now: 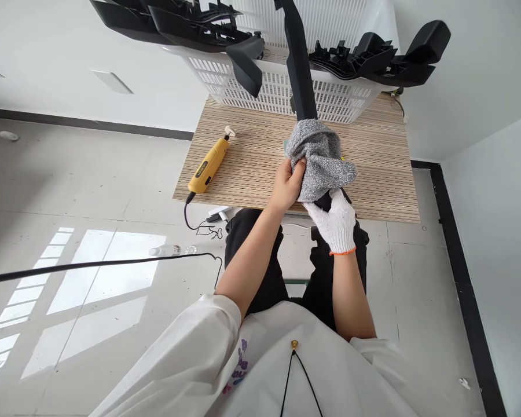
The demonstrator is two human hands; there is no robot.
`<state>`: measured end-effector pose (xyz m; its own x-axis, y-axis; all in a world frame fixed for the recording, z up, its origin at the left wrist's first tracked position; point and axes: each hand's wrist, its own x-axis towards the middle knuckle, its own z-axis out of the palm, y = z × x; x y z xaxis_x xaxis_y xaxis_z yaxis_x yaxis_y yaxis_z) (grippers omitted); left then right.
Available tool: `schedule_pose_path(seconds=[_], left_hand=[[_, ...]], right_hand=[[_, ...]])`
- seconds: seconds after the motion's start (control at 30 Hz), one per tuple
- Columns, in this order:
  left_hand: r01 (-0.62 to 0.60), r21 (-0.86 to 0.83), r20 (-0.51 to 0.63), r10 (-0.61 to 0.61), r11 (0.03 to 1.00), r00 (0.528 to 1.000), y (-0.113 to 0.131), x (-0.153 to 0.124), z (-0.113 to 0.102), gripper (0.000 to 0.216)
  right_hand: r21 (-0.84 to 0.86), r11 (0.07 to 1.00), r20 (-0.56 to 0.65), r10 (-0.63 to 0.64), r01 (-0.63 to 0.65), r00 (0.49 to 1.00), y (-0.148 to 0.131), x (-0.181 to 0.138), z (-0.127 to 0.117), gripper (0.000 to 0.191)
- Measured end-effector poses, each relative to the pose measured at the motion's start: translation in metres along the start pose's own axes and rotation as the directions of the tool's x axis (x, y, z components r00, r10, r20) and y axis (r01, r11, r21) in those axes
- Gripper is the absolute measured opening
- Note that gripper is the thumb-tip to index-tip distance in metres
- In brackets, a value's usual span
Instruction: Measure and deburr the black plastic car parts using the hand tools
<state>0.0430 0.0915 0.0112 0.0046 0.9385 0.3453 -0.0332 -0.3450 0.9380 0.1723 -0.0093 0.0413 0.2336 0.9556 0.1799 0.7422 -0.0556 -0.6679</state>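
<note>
A long black plastic trim piece [301,75] slants up from my lap over the near side of the white basket. Around its lower part is bunched a grey cloth [319,159]. My bare left hand [290,184] pinches the cloth's left side, thumb on top, against the trim piece. In a white knitted glove with an orange cuff, my right hand [335,220] is closed round the black lower end of the piece, just below the cloth. The cloth hides the stretch of trim between my hands.
A white slatted basket [269,87] at the table's back holds several black plastic parts [364,58] jutting over both sides. A yellow corded rotary tool [209,165] lies on the left of the wood-grained table [252,156]. Its cord hangs off the front edge. A clear bottle [165,250] lies on the floor.
</note>
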Motion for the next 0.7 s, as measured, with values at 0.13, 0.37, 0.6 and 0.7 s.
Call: schedule_pose_path(seconds=[0.13, 0.37, 0.6, 0.7], left_hand=[[0.021, -0.044, 0.003, -0.021, 0.999, 1.0, -0.005, -0.001, 0.001, 0.063], [0.014, -0.027, 0.007, -0.014, 1.0, 1.0, 0.005, -0.001, 0.003, 0.064], [0.002, -0.053, 0.01, -0.002, 0.999, 1.0, 0.001, -0.001, 0.002, 0.063], [0.019, -0.058, 0.007, -0.018, 0.998, 1.0, 0.002, -0.002, 0.002, 0.067]], right_hand=[[0.019, 1.0, -0.014, -0.015, 0.015, 1.0, 0.0, 0.0, 0.0, 0.061], [0.038, 0.999, -0.026, -0.005, 0.005, 1.0, 0.0, -0.001, 0.0, 0.06], [0.029, 1.0, -0.022, -0.013, 0.013, 1.0, 0.003, 0.0, 0.001, 0.059], [0.038, 0.999, -0.035, -0.034, 0.036, 0.999, 0.004, 0.0, 0.002, 0.059]])
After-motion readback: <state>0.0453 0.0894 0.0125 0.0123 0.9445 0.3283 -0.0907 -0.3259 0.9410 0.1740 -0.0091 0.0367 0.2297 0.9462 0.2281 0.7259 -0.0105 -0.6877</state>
